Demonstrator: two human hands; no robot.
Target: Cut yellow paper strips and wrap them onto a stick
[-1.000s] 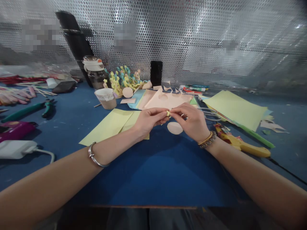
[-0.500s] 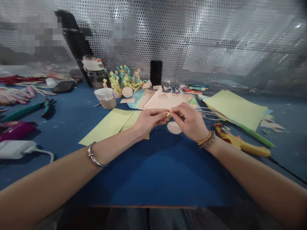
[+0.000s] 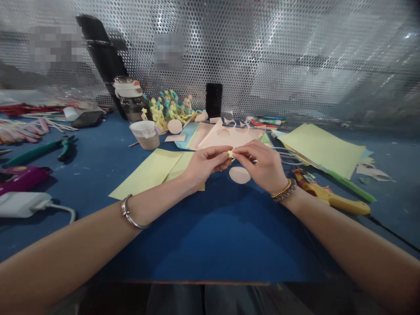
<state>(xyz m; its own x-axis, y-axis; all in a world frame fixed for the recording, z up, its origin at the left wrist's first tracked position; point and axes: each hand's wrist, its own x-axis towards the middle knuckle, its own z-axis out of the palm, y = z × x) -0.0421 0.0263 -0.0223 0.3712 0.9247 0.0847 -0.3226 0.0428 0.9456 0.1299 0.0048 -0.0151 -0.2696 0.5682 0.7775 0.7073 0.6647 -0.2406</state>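
Between my fingertips, above the table, is a small pale-yellow paper star (image 3: 230,154). My left hand (image 3: 210,162) pinches it from the left with thumb and forefinger. From the other side the fingertips of my right hand (image 3: 259,164) close on its edge, hiding part of it. Just under my right hand lies a pale pink paper disc (image 3: 239,175). Yellow paper sheets (image 3: 147,173) rest beneath and left of my left hand. Behind both hands, pink paper with cut-out holes (image 3: 213,139) lies flat.
On the right are a yellow glue gun (image 3: 341,202), a green pen-like stick (image 3: 351,186) and more yellow paper (image 3: 324,144). A paper cup (image 3: 146,135), a bottle (image 3: 131,98) and a bunch of paper stars (image 3: 170,107) stand at the back. Pliers (image 3: 36,153) lie left; a phone (image 3: 214,99) stands upright.
The star has turned slightly between my fingers and shows more of its face. My right fingers have shifted a little around it; both hands keep their pinch.
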